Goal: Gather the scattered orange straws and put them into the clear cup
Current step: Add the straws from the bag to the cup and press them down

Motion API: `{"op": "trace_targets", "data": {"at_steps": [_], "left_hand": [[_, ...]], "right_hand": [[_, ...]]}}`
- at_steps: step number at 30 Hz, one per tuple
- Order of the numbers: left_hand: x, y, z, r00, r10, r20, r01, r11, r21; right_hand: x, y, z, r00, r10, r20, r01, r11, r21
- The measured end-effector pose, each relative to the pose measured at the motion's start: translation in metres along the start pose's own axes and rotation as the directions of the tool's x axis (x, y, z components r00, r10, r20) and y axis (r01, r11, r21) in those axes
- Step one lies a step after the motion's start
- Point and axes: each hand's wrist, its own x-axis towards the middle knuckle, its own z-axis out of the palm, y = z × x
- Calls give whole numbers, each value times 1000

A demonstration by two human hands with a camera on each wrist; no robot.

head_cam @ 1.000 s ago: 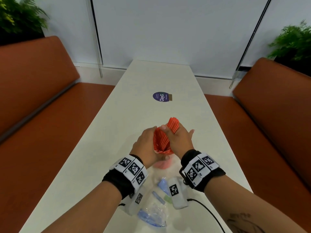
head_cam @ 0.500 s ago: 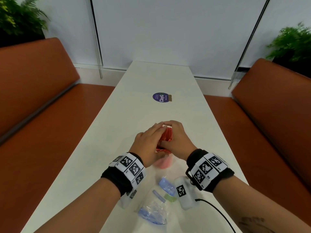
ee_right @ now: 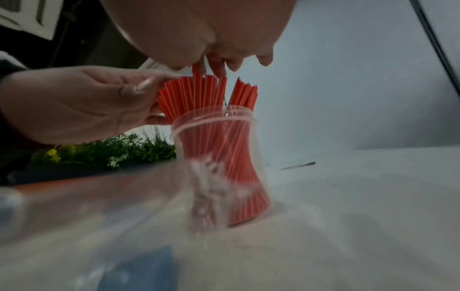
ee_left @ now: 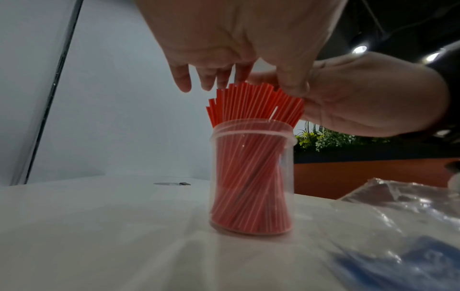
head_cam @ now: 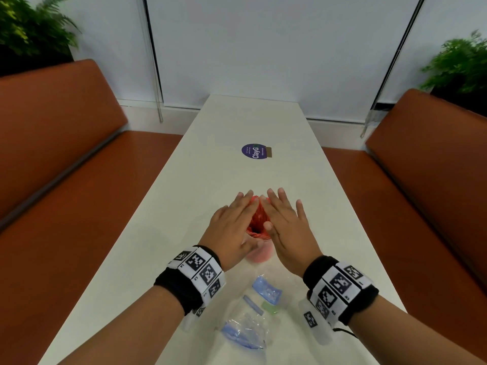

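A bundle of orange straws (ee_left: 251, 106) stands upright in the clear cup (ee_left: 251, 177) on the white table (head_cam: 184, 196). The straw tops fan out above the rim. In the head view my left hand (head_cam: 233, 222) and right hand (head_cam: 286, 222) lie flat on either side of the straws (head_cam: 258, 219), fingers straight and pointing away from me. The left fingertips (ee_left: 211, 80) touch the straw tops, and the right hand (ee_left: 361, 102) leans against their side. The cup (head_cam: 259, 256) is mostly hidden below my palms. In the right wrist view the straws (ee_right: 206, 94) rise from the cup (ee_right: 219, 157).
A crumpled clear plastic bag (head_cam: 247, 327) with blue print lies on the table just in front of the cup, near my wrists. A round purple sticker (head_cam: 254, 151) sits farther along the table. Orange benches (head_cam: 52, 143) run along both sides.
A second ago both hands gripped the straw bundle above the cup. The straws have dropped lower into the cup, and both hands have opened flat around their tops.
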Motion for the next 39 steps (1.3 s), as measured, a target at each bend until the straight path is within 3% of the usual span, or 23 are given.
{"op": "trace_targets", "data": {"at_steps": [5,7,9,11,13,15,17,20,21,25,27,30,32,37,39], "left_hand": [[6,2,-1,995,-7,97,-9,987,160],[8,-2,-4,995,7,95,-26,979,201],[8,-4,-7,998,-10,60,0,986,169],[7,-4,-9,1000,-23,15,21,995,101],[5,-2,-6,1000,15,-22,-13,996,91],[4,1,-3,997,77,-18,-73,986,151],[4,1,0,996,84,-40,-74,976,204],[3,0,5,997,72,8,-72,984,164],[3,-2,5,999,41,20,-43,993,114],[6,-1,1,972,-201,-123,174,965,-196],[10,6,1,964,-252,-81,231,951,-204],[21,17,6,970,-242,2,242,968,-68],[26,19,5,965,-255,57,258,966,-35],[30,17,0,963,-268,-40,261,956,-134],[32,19,1,961,-275,15,275,958,-85]], "right_hand": [[12,-7,-3,970,148,192,-145,989,-27],[11,-5,-10,966,165,199,-183,981,73],[7,-2,-17,974,214,70,-225,928,298],[2,6,-19,963,226,-150,-145,897,418],[-3,13,-17,939,84,-333,17,957,290],[-7,19,-10,918,-108,-383,155,983,96],[-10,23,-2,930,-220,-293,217,975,-44],[-14,25,11,962,-241,-129,228,968,-105],[-14,25,11,971,-208,-121,203,978,-52],[-7,22,0,986,85,-145,-48,968,246],[1,15,-3,987,141,-73,-126,975,185],[15,9,5,984,153,97,-153,988,-7],[21,6,5,973,169,159,-172,985,3],[26,3,-7,980,196,37,-199,974,104],[26,2,-6,980,180,84,-186,980,65]]}}
